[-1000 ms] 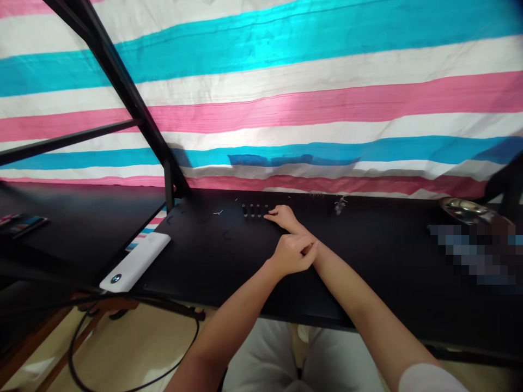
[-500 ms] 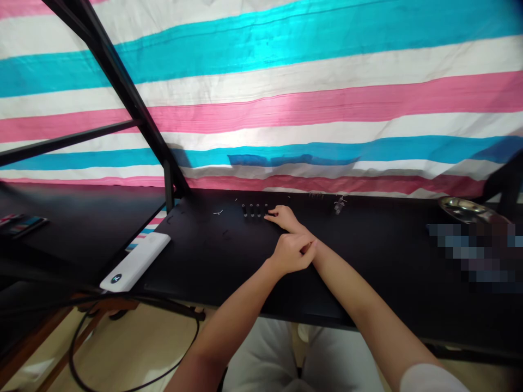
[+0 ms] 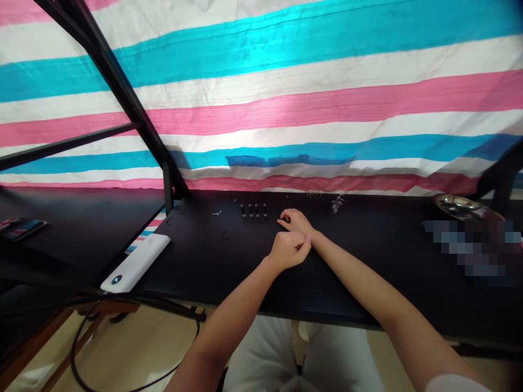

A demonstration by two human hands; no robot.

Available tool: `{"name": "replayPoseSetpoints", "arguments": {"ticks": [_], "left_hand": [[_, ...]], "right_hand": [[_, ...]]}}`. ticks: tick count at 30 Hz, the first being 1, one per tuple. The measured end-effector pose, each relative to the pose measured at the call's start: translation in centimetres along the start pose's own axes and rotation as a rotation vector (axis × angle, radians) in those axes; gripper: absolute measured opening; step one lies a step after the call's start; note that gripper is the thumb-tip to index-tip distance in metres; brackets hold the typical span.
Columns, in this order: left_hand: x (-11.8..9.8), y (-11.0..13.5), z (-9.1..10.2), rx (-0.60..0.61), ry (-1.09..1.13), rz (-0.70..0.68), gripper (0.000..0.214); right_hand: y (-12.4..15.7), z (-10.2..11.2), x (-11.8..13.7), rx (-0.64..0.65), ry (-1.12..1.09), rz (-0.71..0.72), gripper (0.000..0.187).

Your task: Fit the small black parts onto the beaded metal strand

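Observation:
Several small dark cylinders (image 3: 257, 210) with grey ends stand upright in a spaced row on the black table (image 3: 229, 277). To the right of the row, apart from it, my right hand (image 3: 297, 221) has loosely bent fingers, with a gap between thumb and fingertips. Nothing shows in that gap. My left hand (image 3: 288, 251) is closed, thumb pressed against the fingers, just in front of the right wrist. Whatever it may hold is hidden. Beyond the right hand lies a small clear bundle (image 3: 336, 204) with white strands, too small to make out.
A white power bank (image 3: 137, 264) lies at the left edge, a black cable (image 3: 72, 348) looping below it. Thin white scraps (image 3: 217, 213) lie left of the cylinders. A shiny metal dish (image 3: 457, 207) sits far right. Black frame bars (image 3: 122, 92) rise at left before a striped sheet (image 3: 286, 103).
My right hand has let go of the rightmost cylinder and drawn back to the right. That cylinder stands in the row. My left hand stays closed and has hardly moved.

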State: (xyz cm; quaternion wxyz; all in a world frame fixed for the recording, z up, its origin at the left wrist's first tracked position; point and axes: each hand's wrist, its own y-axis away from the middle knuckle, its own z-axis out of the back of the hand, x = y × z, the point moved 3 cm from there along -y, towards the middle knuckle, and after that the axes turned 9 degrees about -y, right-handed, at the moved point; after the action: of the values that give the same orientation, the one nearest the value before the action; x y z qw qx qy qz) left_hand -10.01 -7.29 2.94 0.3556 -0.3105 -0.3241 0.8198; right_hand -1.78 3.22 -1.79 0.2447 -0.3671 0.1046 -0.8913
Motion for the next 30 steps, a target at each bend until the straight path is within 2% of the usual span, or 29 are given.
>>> {"name": "replayPoseSetpoints", "arguments": {"ticks": [6, 9, 11, 16, 18, 22, 30], "left_hand": [[0.0, -0.2, 0.0, -0.004, 0.0, 0.02, 0.039], [0.3, -0.2, -0.3, -0.019, 0.021, 0.038, 0.036], [0.6, -0.1, -0.5, -0.026, 0.035, 0.051, 0.035], [0.9, -0.1, -0.8, -0.011, 0.025, 0.073, 0.035], [0.9, -0.1, -0.9, 0.001, 0.014, 0.073, 0.036], [0.8, -0.1, -0.8, 0.027, -0.01, 0.069, 0.039], [0.8, -0.1, -0.8, 0.057, -0.018, 0.101, 0.041]], "right_hand": [[3.5, 3.5, -2.7, -0.075, 0.07, 0.015, 0.009], [4.9, 5.4, -3.6, -0.169, 0.058, -0.003, 0.013], [5.6, 6.7, -3.9, -0.319, 0.02, -0.031, 0.016], [6.5, 9.4, -5.2, -0.912, -0.061, -0.14, 0.021], [6.6, 9.8, -6.0, -1.045, -0.06, -0.195, 0.028], [6.5, 10.2, -7.6, -1.08, -0.079, -0.249, 0.028], [6.1, 10.1, -8.6, -0.951, -0.051, -0.337, 0.019]]}}
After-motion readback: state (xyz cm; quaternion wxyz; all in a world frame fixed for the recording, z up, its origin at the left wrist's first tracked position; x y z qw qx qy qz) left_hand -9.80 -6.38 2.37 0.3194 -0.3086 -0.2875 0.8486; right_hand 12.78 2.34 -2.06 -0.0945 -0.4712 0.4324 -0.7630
